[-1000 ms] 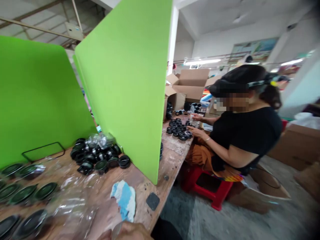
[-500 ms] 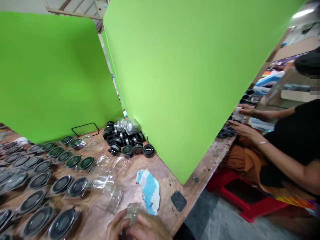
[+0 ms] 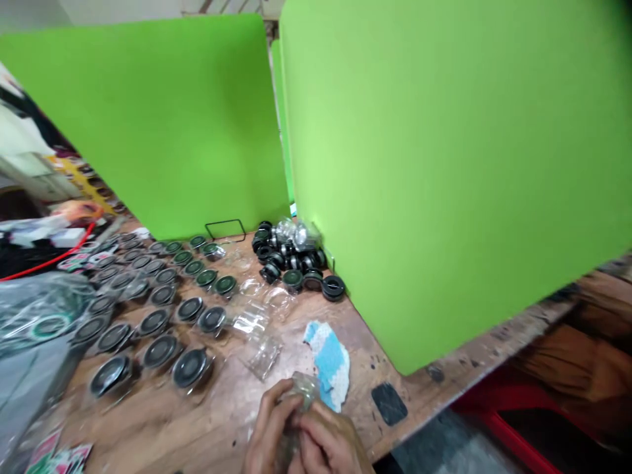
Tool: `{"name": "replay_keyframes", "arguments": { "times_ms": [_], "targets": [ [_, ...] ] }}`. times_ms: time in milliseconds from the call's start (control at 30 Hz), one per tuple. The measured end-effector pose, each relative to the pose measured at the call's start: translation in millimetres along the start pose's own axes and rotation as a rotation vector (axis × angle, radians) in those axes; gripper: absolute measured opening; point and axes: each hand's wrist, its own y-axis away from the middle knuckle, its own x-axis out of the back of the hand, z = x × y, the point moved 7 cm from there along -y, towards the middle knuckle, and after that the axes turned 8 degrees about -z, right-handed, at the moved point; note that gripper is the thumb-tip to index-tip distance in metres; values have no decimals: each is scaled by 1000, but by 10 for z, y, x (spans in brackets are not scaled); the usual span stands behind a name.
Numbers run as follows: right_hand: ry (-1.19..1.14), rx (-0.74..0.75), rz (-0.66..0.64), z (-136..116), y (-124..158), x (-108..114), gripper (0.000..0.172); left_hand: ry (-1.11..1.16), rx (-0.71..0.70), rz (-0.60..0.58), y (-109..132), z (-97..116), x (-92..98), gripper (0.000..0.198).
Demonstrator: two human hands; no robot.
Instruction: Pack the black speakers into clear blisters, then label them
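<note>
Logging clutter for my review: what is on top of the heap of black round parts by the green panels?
Clear plastic pieces lie on top, toward the back of the heap; black round parts show around them. What lies deeper is covered.

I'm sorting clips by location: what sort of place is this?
Probably a workshop or small factory: rows of round black discs in clear plastic, a stained brown wooden table, and upright bright-green panels.
</note>
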Motion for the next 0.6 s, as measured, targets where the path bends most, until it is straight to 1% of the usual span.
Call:
{"name": "replay_keyframes", "arguments": {
  "times_ms": [33, 100, 167, 233, 267, 300, 333, 367, 433, 500, 600],
  "targets": [
    [4, 8, 20, -18, -1, 14, 26, 27, 5, -1, -4, -11, 28, 29],
    [-30, -20, 37, -36, -2, 68, 22, 80, 50, 0, -20, -68, 158, 32],
    [-119, -138, 15, 10, 2, 157, 21, 122, 147, 32, -32, -159, 380, 34],
    [-209, -289, 21, 105, 20, 297, 21, 169, 266, 134, -20, -256, 652, 33],
    [-232, -358, 49, 162, 28, 382, 21, 201, 325, 196, 0, -300, 768, 35],
    [-238, -407, 82, 213, 27, 462, 21, 237, 377, 244, 23, -337, 847, 37],
    [-230, -432, 109, 251, 11, 527, 20, 275, 422, 263, 46, -369, 876, 40],
    [-209, -435, 120, 272, -21, 566, 19, 305, 458, 257, 66, -394, 860, 43],
    [-147, -399, 82, 270, -116, 556, 17, 333, 499, 201, 102, -426, 740, 44],
    [-56, -343, -9, 222, -202, 462, 19, 368, 496, 166, 138, -452, 601, 42],
    [128, -294, -132, 161, -262, 306, 24, 456, 491, 177, 190, -513, 498, 43]
  ]
}}
